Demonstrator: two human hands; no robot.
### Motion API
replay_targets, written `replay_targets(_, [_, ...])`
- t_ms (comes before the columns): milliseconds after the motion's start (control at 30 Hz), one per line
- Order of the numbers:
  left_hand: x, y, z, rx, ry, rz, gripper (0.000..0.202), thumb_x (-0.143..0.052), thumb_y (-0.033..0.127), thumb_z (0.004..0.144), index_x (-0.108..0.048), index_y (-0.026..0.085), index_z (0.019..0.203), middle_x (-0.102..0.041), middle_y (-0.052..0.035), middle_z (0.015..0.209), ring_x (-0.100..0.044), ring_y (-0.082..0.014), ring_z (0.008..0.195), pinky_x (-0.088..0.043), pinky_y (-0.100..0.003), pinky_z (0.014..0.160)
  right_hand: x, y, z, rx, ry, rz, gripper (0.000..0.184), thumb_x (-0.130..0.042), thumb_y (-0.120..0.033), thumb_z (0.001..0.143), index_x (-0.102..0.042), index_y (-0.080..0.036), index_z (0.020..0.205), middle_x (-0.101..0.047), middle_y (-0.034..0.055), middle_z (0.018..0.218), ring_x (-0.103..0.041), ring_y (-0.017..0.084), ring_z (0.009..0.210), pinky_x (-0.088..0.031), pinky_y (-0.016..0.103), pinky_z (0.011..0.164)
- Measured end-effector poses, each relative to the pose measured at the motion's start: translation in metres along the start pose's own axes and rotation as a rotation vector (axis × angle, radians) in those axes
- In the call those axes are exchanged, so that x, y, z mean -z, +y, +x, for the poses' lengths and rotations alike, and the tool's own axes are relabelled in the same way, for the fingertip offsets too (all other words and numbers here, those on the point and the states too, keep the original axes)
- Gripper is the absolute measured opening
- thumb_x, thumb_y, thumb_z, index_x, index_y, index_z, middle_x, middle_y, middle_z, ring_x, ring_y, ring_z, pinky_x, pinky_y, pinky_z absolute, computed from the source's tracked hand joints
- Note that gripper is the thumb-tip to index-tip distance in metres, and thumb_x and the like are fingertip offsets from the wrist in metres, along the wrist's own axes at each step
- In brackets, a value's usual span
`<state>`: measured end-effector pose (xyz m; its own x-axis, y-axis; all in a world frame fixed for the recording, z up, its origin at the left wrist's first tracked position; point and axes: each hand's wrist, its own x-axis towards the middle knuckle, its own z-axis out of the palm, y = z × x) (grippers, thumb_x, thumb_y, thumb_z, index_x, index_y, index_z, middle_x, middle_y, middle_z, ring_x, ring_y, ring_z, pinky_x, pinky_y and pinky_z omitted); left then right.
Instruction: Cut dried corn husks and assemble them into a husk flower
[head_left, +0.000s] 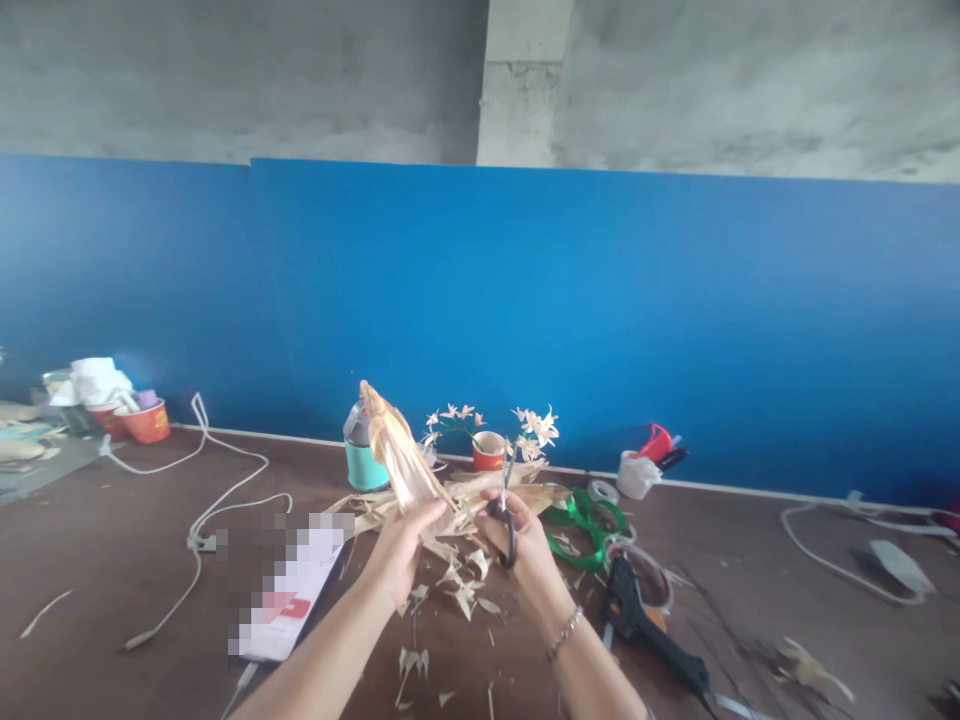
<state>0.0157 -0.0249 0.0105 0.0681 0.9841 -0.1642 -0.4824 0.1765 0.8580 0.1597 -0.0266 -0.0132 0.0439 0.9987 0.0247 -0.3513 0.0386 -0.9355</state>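
My left hand (409, 540) is closed on the lower end of a dried corn husk (397, 450), which rises up and to the left from my fingers. In my right hand (521, 535) is a pair of scissors (511, 530) with dark handles, its blades pointing upward. The two hands are close together, a small gap apart. More husk strips (487, 490) lie on the table just beyond them. Below the hands, cut husk petals (465, 592) are scattered. Behind stand finished-looking husk flowers (536, 428) on stems beside a red and white paper cup (488, 450).
A black glue gun (649, 630) and green ribbon (585, 530) lie at the right. To the left are a phone (292, 600), a white cable (199, 520) and a teal container (365, 465). A white cup (638, 474) stands before the blue partition (562, 300).
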Motion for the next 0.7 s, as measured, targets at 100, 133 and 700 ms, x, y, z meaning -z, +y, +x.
replay_targets(100, [0.007,-0.002,0.007,-0.065,0.040,0.034,0.030,-0.075,0.022,0.057,-0.070,0.011,0.086,-0.073,-0.0105,0.088,-0.066,-0.0275,0.090,-0.048,-0.033,0.081,0.006,0.001,0.004,0.018,-0.039,-0.117,0.037,-0.074,-0.027,0.055,-0.055,-0.017,0.085,-0.046,-0.0067,0.054,-0.035,0.006,0.044,-0.025,0.019,0.042])
replay_targets(133, [0.010,-0.003,0.010,-0.079,0.046,0.056,0.032,-0.075,0.022,0.057,-0.070,0.011,0.087,-0.073,-0.0107,0.089,-0.065,-0.0277,0.092,-0.047,-0.034,0.082,0.008,0.002,0.005,0.034,-0.057,-0.196,0.034,-0.072,-0.025,0.055,-0.056,-0.017,0.084,-0.047,-0.0065,0.053,-0.036,0.006,0.044,-0.026,0.019,0.042])
replay_targets(700, [0.019,-0.010,0.021,-0.178,0.118,0.132,0.030,-0.076,0.026,0.057,-0.071,0.013,0.083,-0.073,-0.0075,0.079,-0.065,-0.0240,0.081,-0.046,-0.031,0.075,0.016,-0.008,-0.003,0.082,-0.131,-1.353,0.028,-0.052,-0.008,0.063,-0.069,-0.019,0.082,-0.071,0.0073,0.080,-0.061,0.019,0.074,-0.037,0.022,0.060])
